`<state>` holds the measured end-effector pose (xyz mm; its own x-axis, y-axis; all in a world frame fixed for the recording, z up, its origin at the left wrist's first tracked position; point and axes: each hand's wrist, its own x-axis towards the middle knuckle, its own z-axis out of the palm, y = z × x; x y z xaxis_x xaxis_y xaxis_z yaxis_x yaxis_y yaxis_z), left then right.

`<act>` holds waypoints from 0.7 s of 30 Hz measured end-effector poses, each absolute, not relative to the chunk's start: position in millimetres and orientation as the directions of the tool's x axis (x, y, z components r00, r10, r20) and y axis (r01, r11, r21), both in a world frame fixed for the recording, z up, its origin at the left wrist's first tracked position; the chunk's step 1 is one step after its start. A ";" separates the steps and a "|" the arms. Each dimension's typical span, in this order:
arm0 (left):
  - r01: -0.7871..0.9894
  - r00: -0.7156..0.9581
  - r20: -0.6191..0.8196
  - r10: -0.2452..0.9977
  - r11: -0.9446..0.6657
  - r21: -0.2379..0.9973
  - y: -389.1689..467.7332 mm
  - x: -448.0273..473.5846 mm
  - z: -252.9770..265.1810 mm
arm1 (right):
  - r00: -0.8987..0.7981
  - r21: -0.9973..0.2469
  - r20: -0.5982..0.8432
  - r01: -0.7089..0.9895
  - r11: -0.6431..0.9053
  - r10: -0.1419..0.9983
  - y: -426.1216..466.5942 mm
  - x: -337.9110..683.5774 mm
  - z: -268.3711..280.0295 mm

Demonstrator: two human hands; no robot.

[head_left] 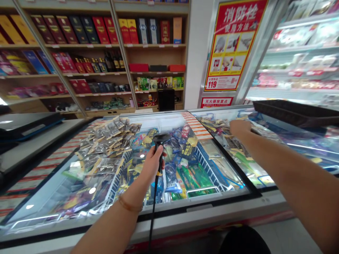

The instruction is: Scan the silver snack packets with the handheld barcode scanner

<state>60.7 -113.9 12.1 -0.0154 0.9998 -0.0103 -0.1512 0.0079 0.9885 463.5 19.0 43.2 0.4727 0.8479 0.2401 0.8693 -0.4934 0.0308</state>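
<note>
My left hand [154,163] is wrapped round the handle of a black barcode scanner [160,141] above the freezer's glass top. The scanner's cord [153,208] hangs down past my wrist, which wears a bracelet [129,204]. On the left lies a heap of small clear packets [111,137] with tan edges. Far to the right, my right hand [240,127] reaches over similar packets [239,143]. Its fingers are turned away and blurred, so what it holds, if anything, is hidden.
Below the glass, wire baskets [203,190] hold colourful frozen packs [189,146]. A dark tray [296,112] lies at the right. Behind the freezer stand shelves of boxes [156,46], a red poster [235,46] and a lit display fridge [299,67]. Dark equipment [29,127] is at the left.
</note>
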 end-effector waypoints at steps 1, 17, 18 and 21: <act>-0.151 -0.013 -0.005 1.000 0.003 0.989 -113.4 60.8 11.8 | 0.431 0.047 0.222 0.891 -0.451 0.875 21.7 451.2 47.1; -0.180 -0.113 0.050 0.992 -0.071 0.981 -112.0 50.3 21.9 | 0.009 -0.408 0.300 0.905 0.120 0.954 29.3 234.7 16.7; -0.185 -0.111 0.045 0.993 -0.066 0.981 -112.1 50.5 22.6 | 0.031 -0.411 0.307 0.906 0.104 0.951 29.8 234.6 9.2; -0.194 -0.109 0.045 0.993 -0.066 0.979 -112.9 52.0 23.6 | 0.033 -0.424 0.305 0.900 0.104 0.952 29.9 233.5 -12.8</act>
<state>52.0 -112.9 23.6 -0.1093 0.9930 0.0450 -0.1937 -0.0657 0.9789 233.5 29.9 -12.8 0.0333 0.9518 0.3049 0.8999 0.1042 -0.4235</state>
